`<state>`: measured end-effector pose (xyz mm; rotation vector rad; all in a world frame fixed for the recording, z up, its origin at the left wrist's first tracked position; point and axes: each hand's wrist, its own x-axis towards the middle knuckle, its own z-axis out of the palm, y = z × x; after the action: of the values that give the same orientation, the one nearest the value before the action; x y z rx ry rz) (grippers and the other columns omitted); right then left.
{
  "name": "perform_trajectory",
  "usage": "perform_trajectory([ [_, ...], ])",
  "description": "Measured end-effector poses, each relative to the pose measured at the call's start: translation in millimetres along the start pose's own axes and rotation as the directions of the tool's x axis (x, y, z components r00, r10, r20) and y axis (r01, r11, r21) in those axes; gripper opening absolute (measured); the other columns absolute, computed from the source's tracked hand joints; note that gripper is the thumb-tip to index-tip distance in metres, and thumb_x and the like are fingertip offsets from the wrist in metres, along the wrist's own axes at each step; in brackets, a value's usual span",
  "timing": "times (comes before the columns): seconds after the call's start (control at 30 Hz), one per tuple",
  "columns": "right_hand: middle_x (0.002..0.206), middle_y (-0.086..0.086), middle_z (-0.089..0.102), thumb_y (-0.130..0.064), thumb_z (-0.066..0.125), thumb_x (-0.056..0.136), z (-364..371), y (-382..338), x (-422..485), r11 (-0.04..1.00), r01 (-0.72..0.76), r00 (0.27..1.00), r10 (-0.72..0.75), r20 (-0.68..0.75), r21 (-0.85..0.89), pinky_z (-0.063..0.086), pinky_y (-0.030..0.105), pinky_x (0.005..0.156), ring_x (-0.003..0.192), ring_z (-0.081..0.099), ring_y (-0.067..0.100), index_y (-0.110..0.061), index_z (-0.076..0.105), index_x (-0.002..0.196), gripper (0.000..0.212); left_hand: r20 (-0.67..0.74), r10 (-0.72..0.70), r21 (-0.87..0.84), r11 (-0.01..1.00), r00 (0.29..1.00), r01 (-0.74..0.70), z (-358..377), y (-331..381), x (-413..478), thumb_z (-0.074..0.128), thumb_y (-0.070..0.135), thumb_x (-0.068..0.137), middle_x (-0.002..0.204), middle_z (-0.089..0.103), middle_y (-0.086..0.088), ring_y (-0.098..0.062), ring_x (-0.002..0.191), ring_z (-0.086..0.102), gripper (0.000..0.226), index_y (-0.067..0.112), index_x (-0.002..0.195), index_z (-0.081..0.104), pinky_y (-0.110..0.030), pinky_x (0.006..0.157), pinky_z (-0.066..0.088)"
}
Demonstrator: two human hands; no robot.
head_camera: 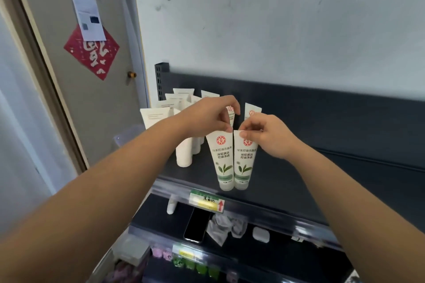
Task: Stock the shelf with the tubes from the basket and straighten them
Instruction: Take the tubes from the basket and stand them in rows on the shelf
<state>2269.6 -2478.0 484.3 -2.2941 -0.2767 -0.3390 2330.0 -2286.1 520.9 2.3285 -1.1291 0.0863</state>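
Two white tubes with green leaf prints stand side by side, caps down, near the front edge of the dark top shelf (299, 174). My left hand (207, 115) pinches the flat top of the left tube (222, 163). My right hand (266, 135) pinches the top of the right tube (244, 163). Two more of the same tubes stand just behind them, one (251, 110) visible above my right hand. A group of plain white tubes (184, 154) stands at the shelf's left end. The basket is not in view.
The shelf's dark back panel (322, 108) rises behind the tubes. On the shelf below lie a black phone (195, 225), a crumpled grey cloth (224, 225), a small white case (261, 234) and a white tube (171, 207). A door (76, 76) stands to the left.
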Motion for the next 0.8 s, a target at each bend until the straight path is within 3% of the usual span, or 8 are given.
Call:
perform_trajectory([
  [0.13, 0.089, -0.006, 0.065, -0.016, 0.07, 0.087, -5, 18, 12, 0.999, -0.048, 0.996, 0.046, -0.07, -0.021, 0.046, 0.023, 0.071, 0.083, 0.063, 0.01, -0.035, 0.063, 0.076, 0.023, 0.037, 0.023, 0.046, 0.999, 0.999, -0.025, 11, -7, 29, 0.075, 0.017, 0.081, 0.078, 0.068, 0.009, -0.009, 0.076, 0.063, 0.032, 0.026, 0.105, 0.057, -0.039, 0.078, 0.054],
  [0.33, 0.087, -0.01, 0.056, -0.015, 0.068, 0.088, 11, 45, 24, 0.99, -0.138, 0.97, 0.132, -0.204, -0.016, 0.041, 0.018, 0.067, 0.082, 0.057, 0.008, -0.025, 0.065, 0.083, 0.012, 0.048, 0.049, 0.161, 0.985, 0.998, -0.057, 31, -21, 58, 0.069, 0.02, 0.087, 0.085, 0.066, 0.01, 0.0, 0.074, 0.055, 0.023, 0.023, 0.107, 0.059, -0.034, 0.075, 0.052],
  [0.4, 0.088, -0.01, 0.054, -0.016, 0.067, 0.089, 11, 48, 28, 0.988, -0.154, 0.961, 0.146, -0.236, -0.017, 0.041, 0.016, 0.065, 0.083, 0.056, 0.005, -0.025, 0.065, 0.085, 0.01, 0.061, 0.061, 0.171, 0.983, 0.996, -0.071, 32, -23, 67, 0.069, 0.02, 0.087, 0.087, 0.067, 0.008, 0.002, 0.073, 0.055, 0.022, 0.023, 0.106, 0.059, -0.026, 0.069, 0.049],
  [0.57, 0.095, -0.01, 0.061, -0.023, 0.067, 0.088, 2, 48, 29, 0.974, -0.201, 0.972, 0.186, -0.142, -0.101, 0.046, 0.023, 0.072, 0.088, 0.059, 0.008, -0.027, 0.065, 0.088, 0.005, 0.16, 0.033, 0.097, 0.994, 0.987, -0.049, 28, -29, 75, 0.071, 0.023, 0.085, 0.088, 0.067, 0.012, 0.007, 0.072, 0.058, 0.022, 0.024, 0.103, 0.058, -0.01, 0.058, 0.038],
  [0.67, 0.098, -0.013, 0.066, -0.025, 0.069, 0.087, -3, 48, 25, 0.971, -0.208, 0.978, 0.207, -0.026, -0.118, 0.048, 0.022, 0.074, 0.089, 0.062, 0.004, -0.028, 0.067, 0.097, 0.011, 0.251, 0.014, 0.093, 0.995, 0.968, -0.038, 24, -30, 71, 0.073, 0.025, 0.083, 0.098, 0.066, 0.01, 0.001, 0.084, 0.061, 0.029, 0.025, 0.106, 0.056, -0.018, 0.069, 0.05],
  [0.8, 0.097, -0.012, 0.068, -0.025, 0.071, 0.086, -3, 47, 23, 0.969, -0.214, 0.977, 0.213, -0.017, -0.127, 0.054, 0.026, 0.076, 0.088, 0.064, 0.004, -0.028, 0.068, 0.099, 0.014, 0.317, -0.021, 0.05, 0.999, 0.948, 0.005, 22, -28, 62, 0.079, 0.027, 0.078, 0.102, 0.065, 0.01, -0.006, 0.087, 0.064, 0.045, 0.025, 0.112, 0.049, -0.029, 0.076, 0.056],
])
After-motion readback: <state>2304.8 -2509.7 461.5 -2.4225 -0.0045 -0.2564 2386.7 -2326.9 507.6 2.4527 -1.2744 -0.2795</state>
